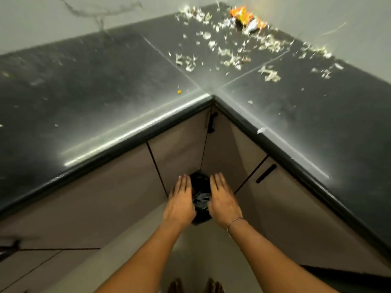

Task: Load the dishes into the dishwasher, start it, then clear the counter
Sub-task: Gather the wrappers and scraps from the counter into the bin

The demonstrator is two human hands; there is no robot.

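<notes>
Head | left hand [179, 200], right hand [224, 201] flat, flanking upright black bag [201, 200]

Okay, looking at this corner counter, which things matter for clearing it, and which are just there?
For the job:
scraps, orange litter and a yellow crumb on the counter
black bag low in the cabinet corner
left hand and right hand, fingers straight, either side of the bag

Just there:
cabinet handle
bracelet
wall
</notes>
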